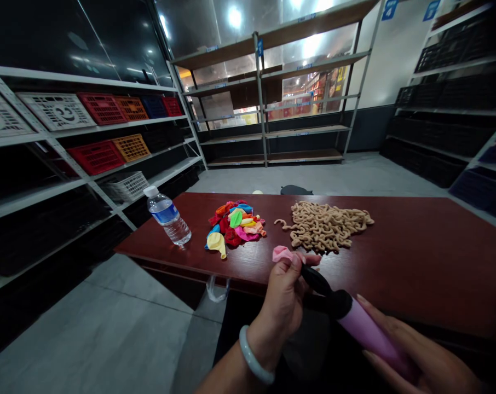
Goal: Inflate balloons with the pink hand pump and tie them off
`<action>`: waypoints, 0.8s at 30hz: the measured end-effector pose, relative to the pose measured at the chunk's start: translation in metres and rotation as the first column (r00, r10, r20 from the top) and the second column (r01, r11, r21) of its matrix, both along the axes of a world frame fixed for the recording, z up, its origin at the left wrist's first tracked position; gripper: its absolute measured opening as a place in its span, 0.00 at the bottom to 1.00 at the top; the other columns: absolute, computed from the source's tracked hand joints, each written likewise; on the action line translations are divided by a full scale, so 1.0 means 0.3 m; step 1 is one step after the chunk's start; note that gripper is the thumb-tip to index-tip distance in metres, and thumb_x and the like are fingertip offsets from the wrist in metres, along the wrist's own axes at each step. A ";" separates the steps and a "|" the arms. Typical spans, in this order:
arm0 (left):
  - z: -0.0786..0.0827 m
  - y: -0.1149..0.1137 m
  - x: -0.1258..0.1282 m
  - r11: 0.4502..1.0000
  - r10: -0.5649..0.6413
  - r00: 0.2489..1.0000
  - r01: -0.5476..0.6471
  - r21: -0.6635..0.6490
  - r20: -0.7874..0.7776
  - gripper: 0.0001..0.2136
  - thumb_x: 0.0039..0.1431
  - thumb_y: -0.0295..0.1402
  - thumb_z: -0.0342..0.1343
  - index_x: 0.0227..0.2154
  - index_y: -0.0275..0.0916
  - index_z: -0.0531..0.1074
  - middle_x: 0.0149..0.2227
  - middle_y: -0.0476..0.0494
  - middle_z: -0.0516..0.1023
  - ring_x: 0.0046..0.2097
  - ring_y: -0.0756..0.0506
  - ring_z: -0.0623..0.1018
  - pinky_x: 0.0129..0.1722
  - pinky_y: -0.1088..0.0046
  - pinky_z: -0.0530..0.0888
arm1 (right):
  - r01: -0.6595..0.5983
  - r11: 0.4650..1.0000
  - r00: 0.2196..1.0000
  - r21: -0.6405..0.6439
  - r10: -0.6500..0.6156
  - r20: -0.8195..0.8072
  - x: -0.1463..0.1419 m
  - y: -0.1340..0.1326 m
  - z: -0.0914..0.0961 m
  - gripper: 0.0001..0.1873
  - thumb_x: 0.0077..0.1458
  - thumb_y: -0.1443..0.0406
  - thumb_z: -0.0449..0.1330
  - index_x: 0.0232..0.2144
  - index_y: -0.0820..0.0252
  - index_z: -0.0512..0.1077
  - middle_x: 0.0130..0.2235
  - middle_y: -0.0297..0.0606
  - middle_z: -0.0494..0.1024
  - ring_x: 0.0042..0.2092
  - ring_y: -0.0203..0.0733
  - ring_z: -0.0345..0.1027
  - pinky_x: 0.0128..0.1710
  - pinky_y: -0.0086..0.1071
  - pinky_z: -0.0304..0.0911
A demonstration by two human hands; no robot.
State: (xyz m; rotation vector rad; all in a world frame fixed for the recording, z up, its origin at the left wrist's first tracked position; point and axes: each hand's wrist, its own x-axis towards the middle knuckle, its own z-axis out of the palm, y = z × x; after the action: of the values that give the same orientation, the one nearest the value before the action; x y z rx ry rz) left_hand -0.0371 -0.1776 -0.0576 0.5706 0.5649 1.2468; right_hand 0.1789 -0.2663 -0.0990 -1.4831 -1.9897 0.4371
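Observation:
My left hand (284, 298) is closed around the black nozzle of a hand pump and pinches a limp pink balloon (281, 253) onto its tip. My right hand (416, 355) wraps under the pump's purple barrel (369, 331), near the lower right corner. A pale bangle sits on my left wrist. Both hands are just in front of the near edge of a dark red table (416, 257).
On the table lie a heap of coloured uninflated balloons (235, 224), a pile of beige curled pieces (326, 224) and a water bottle (167, 215) at the left end. Metal shelves with coloured crates line the left side; more shelving stands behind and to the right.

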 end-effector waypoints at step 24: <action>0.030 -0.027 0.025 0.992 0.085 0.995 -0.078 0.096 -0.061 0.14 0.62 0.44 0.54 0.34 0.38 0.63 0.37 0.39 0.81 0.37 0.42 0.81 0.38 0.66 0.74 | -0.193 0.981 0.974 0.031 0.187 0.131 -0.040 0.050 0.037 0.37 0.60 0.59 0.55 0.68 0.47 0.47 0.63 0.38 0.64 0.59 0.47 0.64 0.54 0.37 0.66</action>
State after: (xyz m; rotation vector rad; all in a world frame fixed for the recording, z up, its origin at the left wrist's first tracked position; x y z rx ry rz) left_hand -0.0295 -0.1859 -0.0486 0.6741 0.5910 1.3412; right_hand 0.1669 -0.2513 -0.0879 -1.3284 -2.2387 0.3843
